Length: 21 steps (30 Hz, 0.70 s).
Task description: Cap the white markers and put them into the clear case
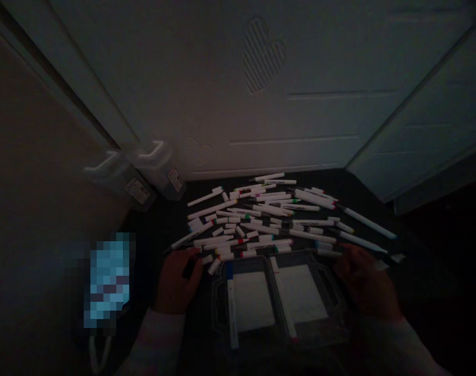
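The scene is very dim. A clear plastic tray with two compartments lies between my hands on a dark surface. One white marker lies in the left compartment and another white marker along the divider. My left hand rests at the tray's left corner, fingers curled near a dark marker and loose caps. My right hand rests at the tray's right edge with its fingers bent. Beyond the tray spreads a pile of white markers with coloured caps.
Two clear lidded containers with labels stand at the back left. A white panelled door rises behind the pile. A pixelated bluish patch sits at the left. A white cord loop lies near my left sleeve.
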Each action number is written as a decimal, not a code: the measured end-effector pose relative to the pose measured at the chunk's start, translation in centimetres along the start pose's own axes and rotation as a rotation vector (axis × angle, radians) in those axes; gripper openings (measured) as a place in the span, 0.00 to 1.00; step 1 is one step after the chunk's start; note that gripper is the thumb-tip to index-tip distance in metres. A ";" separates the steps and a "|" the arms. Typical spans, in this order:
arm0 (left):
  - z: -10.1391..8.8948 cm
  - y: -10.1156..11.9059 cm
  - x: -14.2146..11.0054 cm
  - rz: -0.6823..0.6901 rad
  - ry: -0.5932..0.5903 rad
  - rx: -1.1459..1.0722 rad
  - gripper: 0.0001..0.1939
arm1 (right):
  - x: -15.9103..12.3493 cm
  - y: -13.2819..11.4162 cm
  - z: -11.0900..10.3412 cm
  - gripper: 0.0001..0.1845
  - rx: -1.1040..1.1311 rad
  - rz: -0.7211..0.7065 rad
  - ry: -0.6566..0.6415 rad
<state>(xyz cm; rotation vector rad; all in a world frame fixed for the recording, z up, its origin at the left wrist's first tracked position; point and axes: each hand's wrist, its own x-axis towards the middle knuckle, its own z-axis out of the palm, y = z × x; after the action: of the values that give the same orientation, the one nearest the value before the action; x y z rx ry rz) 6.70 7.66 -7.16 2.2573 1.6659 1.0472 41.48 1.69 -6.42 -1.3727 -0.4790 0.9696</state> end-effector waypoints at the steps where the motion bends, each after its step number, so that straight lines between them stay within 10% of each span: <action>1: 0.0 0.0 0.0 -0.003 0.017 -0.002 0.10 | -0.1 0.0 0.1 0.08 -0.027 -0.006 -0.003; 21: -0.2 -0.3 0.1 -0.022 0.086 -0.005 0.10 | -1.7 0.2 0.7 0.20 -1.040 -0.209 -0.220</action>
<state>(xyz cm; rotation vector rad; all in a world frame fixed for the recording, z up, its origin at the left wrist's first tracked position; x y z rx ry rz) 6.37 7.84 -7.15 2.2158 1.7141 1.1574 39.90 0.76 -6.10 -2.0684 -1.3927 0.6994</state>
